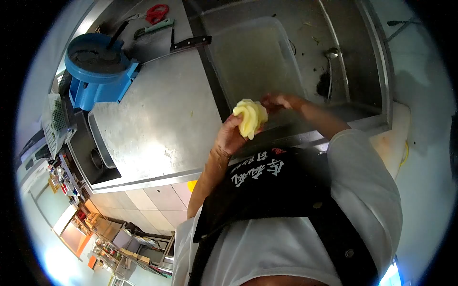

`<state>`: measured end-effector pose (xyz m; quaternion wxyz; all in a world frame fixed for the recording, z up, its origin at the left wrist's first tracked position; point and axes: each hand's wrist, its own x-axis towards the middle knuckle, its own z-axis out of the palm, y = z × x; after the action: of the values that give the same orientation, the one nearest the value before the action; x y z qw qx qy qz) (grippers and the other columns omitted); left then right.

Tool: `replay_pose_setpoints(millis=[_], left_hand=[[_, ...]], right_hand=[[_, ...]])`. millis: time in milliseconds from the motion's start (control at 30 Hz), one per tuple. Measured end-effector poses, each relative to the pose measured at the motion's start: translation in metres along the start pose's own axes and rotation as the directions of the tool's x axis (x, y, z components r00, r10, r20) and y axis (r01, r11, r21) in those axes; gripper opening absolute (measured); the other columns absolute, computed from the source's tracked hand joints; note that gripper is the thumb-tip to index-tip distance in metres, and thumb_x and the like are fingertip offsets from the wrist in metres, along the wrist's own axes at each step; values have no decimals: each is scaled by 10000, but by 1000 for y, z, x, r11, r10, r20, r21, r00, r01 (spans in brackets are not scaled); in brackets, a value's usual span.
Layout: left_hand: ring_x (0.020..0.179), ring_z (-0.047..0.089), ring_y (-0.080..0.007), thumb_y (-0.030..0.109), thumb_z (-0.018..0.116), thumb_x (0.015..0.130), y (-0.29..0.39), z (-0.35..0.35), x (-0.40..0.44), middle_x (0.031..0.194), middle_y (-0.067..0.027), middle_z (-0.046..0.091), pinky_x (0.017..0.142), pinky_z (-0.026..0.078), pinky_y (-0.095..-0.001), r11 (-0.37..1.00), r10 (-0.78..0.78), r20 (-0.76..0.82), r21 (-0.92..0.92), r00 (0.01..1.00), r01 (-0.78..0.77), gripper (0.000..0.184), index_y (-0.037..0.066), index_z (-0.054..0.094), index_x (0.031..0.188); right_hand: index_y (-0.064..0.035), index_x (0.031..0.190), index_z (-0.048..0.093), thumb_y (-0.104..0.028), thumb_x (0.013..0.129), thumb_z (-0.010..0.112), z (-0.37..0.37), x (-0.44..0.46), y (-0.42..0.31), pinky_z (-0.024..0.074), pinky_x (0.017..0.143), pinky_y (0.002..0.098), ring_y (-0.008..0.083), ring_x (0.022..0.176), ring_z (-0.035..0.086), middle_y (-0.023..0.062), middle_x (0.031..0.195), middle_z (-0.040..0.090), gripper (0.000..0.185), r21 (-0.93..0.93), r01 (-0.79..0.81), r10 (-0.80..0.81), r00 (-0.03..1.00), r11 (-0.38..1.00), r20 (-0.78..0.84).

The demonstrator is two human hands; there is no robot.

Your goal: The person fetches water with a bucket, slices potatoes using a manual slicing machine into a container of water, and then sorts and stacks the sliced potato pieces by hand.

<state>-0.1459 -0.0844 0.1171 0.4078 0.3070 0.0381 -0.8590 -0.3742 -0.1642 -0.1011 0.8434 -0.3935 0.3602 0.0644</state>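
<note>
My left hand (230, 136) is closed round a peeled pineapple (250, 117), pale yellow with deep curved grooves cut into it. Just to its right, my right hand (276, 102) is close against the fruit; its fingers are dark and blurred, so what they hold, if anything, does not show. Both hands are over the near end of a clear plastic tub (292, 53) of cloudy liquid standing in the metal sink (355, 71).
Left of the sink, a knife (190, 43), red-handled scissors (156, 14) and a green-handled tool (160, 25) lie on the steel counter (152, 114). A blue round-topped device (100, 86) stands further left. A metal spoon (331, 53) lies right of the tub.
</note>
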Motion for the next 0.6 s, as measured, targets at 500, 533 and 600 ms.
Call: replay_pose_setpoints(millis=[500, 533, 600], left_hand=[[1156, 463, -344, 219, 618, 838, -11, -15, -26, 1256, -160, 466, 960, 431, -448, 943, 190, 108, -297, 976, -151, 504, 54, 408, 1265], [1163, 456, -346, 210, 624, 834, -11, -10, -28, 1258, -161, 464, 971, 420, -449, 938, 212, 88, -299, 973, -177, 511, 52, 405, 1267], [1167, 447, -349, 207, 621, 834, -12, -8, -31, 1271, -173, 444, 977, 412, -445, 933, 237, 92, -297, 967, -201, 521, 46, 395, 1275]], right_hand=[[-53, 1298, 422, -192, 905, 508, 72, -116, -169, 466, 878, 339, 185, 1036, 564, 110, 1203, 543, 426, 398, 407, -450, 893, 822, 15], [-51, 1287, 434, -194, 903, 514, 75, -116, -169, 487, 837, 319, 170, 988, 586, 108, 1169, 566, 418, 373, 436, -469, 883, 819, -4], [-80, 1258, 469, -215, 882, 549, 69, -108, -159, 497, 784, 298, 151, 932, 605, 93, 1108, 600, 407, 208, 393, -391, 919, 896, -52]])
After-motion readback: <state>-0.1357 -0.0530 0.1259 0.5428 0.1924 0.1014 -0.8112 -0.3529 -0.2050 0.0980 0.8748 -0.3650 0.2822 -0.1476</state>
